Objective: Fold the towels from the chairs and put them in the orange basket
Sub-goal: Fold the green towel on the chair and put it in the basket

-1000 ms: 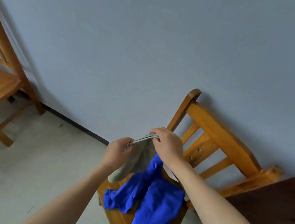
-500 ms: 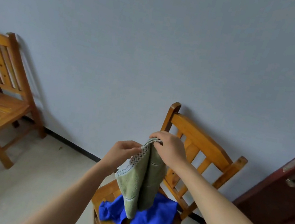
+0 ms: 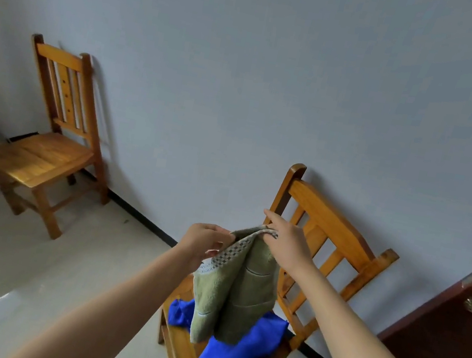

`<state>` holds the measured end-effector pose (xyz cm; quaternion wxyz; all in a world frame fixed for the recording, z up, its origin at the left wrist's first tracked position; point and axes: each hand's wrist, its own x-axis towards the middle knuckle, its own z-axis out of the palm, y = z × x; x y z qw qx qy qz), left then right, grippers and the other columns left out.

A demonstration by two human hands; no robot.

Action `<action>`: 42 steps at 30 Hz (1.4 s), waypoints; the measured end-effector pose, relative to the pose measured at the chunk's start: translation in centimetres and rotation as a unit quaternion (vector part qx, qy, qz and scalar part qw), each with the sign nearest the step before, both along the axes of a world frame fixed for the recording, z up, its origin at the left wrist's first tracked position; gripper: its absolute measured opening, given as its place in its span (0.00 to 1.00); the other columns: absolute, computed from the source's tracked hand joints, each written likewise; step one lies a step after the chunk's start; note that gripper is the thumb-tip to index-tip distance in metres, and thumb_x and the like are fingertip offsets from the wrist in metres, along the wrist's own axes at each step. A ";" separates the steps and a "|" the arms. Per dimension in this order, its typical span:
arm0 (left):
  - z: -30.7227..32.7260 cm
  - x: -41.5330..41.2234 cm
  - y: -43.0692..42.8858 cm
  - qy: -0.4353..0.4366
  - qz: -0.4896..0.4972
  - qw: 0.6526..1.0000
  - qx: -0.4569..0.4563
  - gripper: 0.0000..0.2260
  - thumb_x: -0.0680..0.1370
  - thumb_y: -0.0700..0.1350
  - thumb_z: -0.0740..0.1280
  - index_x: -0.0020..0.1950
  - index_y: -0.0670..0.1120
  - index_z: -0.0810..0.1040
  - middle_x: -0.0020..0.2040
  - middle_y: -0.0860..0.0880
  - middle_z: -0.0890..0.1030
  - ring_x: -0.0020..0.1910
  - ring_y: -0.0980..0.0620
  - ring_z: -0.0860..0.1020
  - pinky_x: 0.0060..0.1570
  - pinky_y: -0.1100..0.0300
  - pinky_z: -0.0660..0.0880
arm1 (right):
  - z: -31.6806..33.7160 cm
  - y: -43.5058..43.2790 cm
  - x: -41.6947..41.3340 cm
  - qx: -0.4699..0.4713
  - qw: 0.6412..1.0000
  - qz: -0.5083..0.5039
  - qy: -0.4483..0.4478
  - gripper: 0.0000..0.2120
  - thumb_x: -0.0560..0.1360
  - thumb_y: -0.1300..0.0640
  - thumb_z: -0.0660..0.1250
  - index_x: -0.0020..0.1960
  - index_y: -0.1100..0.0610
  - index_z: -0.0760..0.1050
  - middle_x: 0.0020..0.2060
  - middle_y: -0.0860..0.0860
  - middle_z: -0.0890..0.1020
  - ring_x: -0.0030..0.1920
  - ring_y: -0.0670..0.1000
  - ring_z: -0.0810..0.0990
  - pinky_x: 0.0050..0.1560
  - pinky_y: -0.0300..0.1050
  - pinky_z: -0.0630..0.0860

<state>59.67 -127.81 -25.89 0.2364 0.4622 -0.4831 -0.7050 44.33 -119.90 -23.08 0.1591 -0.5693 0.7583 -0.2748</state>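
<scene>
A green towel (image 3: 237, 289) with a checkered border hangs folded in the air above a wooden chair (image 3: 331, 224) against the wall. My left hand (image 3: 204, 244) pinches its top edge at the left. My right hand (image 3: 287, 238) holds the top edge at the right, thumb under the cloth and fingers stretched out. A bright blue towel (image 3: 235, 355) lies crumpled on that chair's seat and hangs over its front edge. No orange basket is in view.
A second wooden chair (image 3: 44, 151) with a bare seat stands at the left by the wall. A dark red door (image 3: 458, 344) with a metal handle is at the right. Pale floor spreads between the chairs.
The green towel has been lifted clear of the blue towel and hangs folded between both hands. My right hand's fingers have opened out. The view has swung, showing the left chair fully.
</scene>
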 end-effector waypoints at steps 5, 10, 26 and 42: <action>0.0 1.6 -1.3 -0.001 0.092 0.996 -0.002 0.09 0.74 0.34 0.67 0.35 0.43 0.74 0.34 0.47 0.76 0.34 0.52 0.74 0.35 0.62 0.69 | -0.9 1.7 -1.1 -0.011 0.999 -0.010 0.044 0.14 0.79 0.61 0.59 0.63 0.60 0.75 0.58 0.55 0.81 0.60 0.52 0.78 0.57 0.39 0.73; -0.4 4.4 -3.9 -0.016 0.191 0.980 -0.059 0.09 0.76 0.35 0.65 0.36 0.44 0.74 0.33 0.46 0.74 0.30 0.52 0.71 0.33 0.62 0.68 | -0.4 3.4 -3.3 -0.040 0.995 -0.071 0.062 0.12 0.79 0.61 0.60 0.59 0.59 0.77 0.52 0.53 0.82 0.51 0.51 0.79 0.44 0.37 0.75; -5.0 13.3 -11.7 -0.152 0.305 0.934 -0.112 0.03 0.75 0.38 0.66 0.46 0.41 0.79 0.42 0.43 0.78 0.44 0.44 0.76 0.53 0.48 0.77 | 0.3 1.1 -4.1 -0.135 0.968 -0.208 -0.043 0.09 0.78 0.63 0.60 0.55 0.61 0.76 0.50 0.55 0.79 0.49 0.50 0.74 0.48 0.44 0.74; -1.5 10.4 -10.9 -0.037 0.220 0.973 -0.061 0.07 0.77 0.37 0.63 0.39 0.41 0.71 0.28 0.47 0.65 0.22 0.53 0.65 0.24 0.62 0.67 | -3.1 -8.7 -6.2 0.065 0.956 -0.269 0.093 0.17 0.79 0.63 0.58 0.66 0.56 0.71 0.65 0.58 0.72 0.63 0.59 0.72 0.54 0.52 0.77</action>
